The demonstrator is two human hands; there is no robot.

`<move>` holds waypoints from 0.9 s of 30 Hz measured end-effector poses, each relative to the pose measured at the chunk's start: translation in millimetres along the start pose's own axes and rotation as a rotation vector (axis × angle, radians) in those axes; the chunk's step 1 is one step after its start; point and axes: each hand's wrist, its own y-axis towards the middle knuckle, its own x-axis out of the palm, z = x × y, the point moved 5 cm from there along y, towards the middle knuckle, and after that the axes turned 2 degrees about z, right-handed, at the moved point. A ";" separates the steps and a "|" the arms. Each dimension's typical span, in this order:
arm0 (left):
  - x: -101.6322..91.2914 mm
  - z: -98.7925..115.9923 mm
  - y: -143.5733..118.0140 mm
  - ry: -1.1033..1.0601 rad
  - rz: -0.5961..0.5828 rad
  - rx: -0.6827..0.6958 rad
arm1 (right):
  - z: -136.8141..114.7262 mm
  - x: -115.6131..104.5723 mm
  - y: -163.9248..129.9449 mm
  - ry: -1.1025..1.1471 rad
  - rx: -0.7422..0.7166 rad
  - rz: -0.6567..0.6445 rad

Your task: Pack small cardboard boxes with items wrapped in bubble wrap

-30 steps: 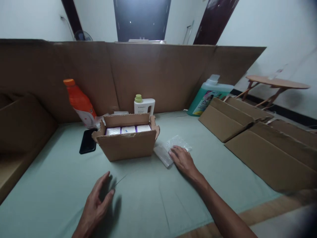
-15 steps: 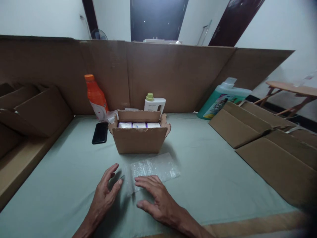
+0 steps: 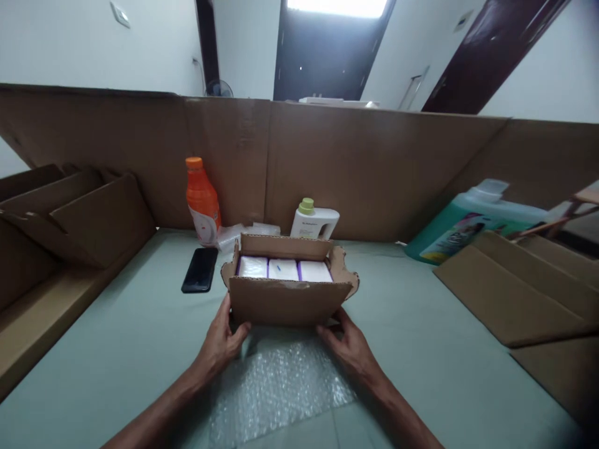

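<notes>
- right now both hands grip the small open cardboard box (image 3: 289,302) at its near bottom corners: left hand (image 3: 219,346) on the box's left corner, right hand (image 3: 350,346) on its right corner.
- fingers: left fingers (image 3: 239,332) curl round the corner w/ the thumb up the side wall; right fingers (image 3: 330,330) sit tucked low at the base edge. both narrow, closed on cardboard. can't tell if any tips are under the box.
- box sits on the green table cover (image 3: 116,349), near edge touching or just over the far edge of the bubble wrap sheet (image 3: 276,386), which lies flat between the wrists, nearer the person than the box.
- inside the box: three white packs w/ purple edges (image 3: 283,269), side by side, filling the width.
- risk 1: grip is low and only at the corners, so the box could tip fwd/back and the packs shift, esp. as the top flaps are open and ragged.
- risk 2: walls look soft; squeezing the corners could buckle the front wall.
- risk 3: wrap is slick, so the box may drag or bunch it if slid.
- risk 4: behind the box, near, stand a white bottle w/ green cap (image 3: 314,221) and an orange bottle (image 3: 203,201); a push away could knock them. black phone (image 3: 200,269) lies just left of the box.
</notes>
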 end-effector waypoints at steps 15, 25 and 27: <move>-4.5 26.1 -122.0 0.742 -0.446 0.446 | -46.5 41.5 -92.8 -0.487 -0.506 -0.217; -69.9 9.1 -112.0 0.568 -0.269 0.252 | 0.7 -25.2 -95.2 -0.586 -0.274 -0.025; -72.9 2.1 -108.4 0.713 -0.128 0.173 | 0.3 -19.6 -78.7 -0.587 -0.201 0.014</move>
